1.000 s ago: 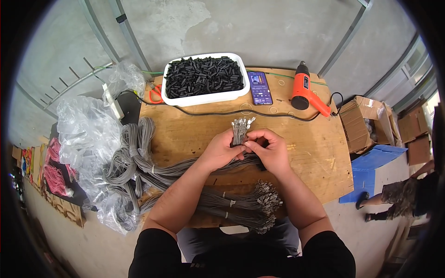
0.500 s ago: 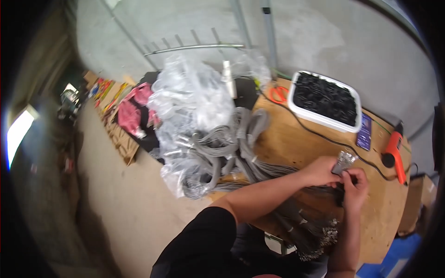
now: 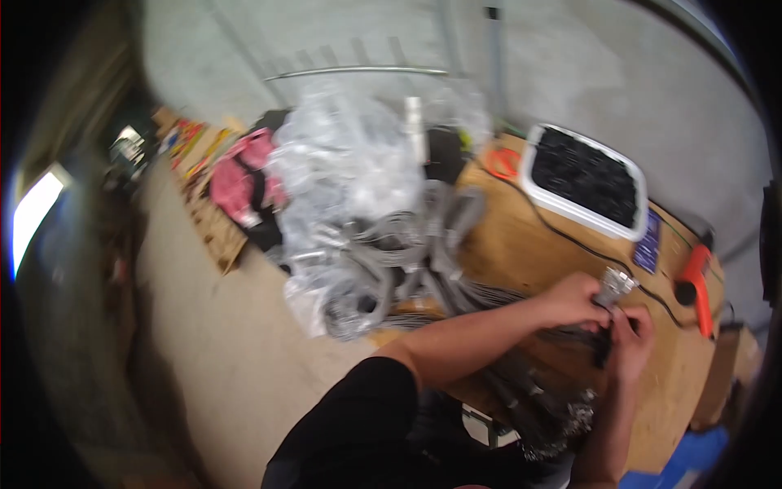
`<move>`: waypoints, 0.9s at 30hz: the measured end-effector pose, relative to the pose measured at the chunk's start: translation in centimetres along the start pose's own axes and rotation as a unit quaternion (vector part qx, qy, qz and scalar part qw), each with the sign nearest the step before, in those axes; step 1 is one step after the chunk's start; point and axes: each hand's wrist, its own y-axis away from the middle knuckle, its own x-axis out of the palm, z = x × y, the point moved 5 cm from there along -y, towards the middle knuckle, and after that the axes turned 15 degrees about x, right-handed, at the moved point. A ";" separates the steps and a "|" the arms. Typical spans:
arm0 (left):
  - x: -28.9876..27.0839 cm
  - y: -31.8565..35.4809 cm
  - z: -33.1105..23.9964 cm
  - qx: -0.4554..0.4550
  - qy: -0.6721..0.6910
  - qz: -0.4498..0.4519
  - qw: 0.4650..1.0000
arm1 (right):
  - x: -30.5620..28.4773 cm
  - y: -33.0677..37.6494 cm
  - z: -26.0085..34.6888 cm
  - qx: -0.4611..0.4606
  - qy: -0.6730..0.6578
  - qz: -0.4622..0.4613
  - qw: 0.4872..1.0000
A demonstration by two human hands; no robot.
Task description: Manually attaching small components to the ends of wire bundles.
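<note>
Your left hand [image 3: 574, 300] and right hand [image 3: 631, 342] meet over the table [image 3: 521, 244], both closed on the same bundle of grey cables [image 3: 562, 334]. Your left fingers pinch it just below the metal connector ends [image 3: 615, 285], which stick up beyond your knuckles; your right hand is pressed around the strands just beside and below the left, the two hands touching. The bundle's long axis runs from those connectors back toward your body, under your right wrist. Your left hand is the nearer one to the tips. The picture is blurred, so single fingers cannot be told apart. A white tray [image 3: 627, 224] lies well beyond your hands.
</note>
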 end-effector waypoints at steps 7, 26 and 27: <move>-3.8 3.0 0.5 -0.086 -0.028 -0.063 0.994 | 4.4 -1.5 -1.1 0.034 -0.026 0.097 0.994; -2.4 1.8 1.8 -0.048 -0.013 -0.153 0.987 | 2.1 -1.2 -1.2 0.043 -0.158 0.158 0.974; -2.3 1.8 1.8 -0.046 -0.005 -0.162 0.986 | 2.1 -1.1 -1.3 0.051 -0.174 0.167 0.969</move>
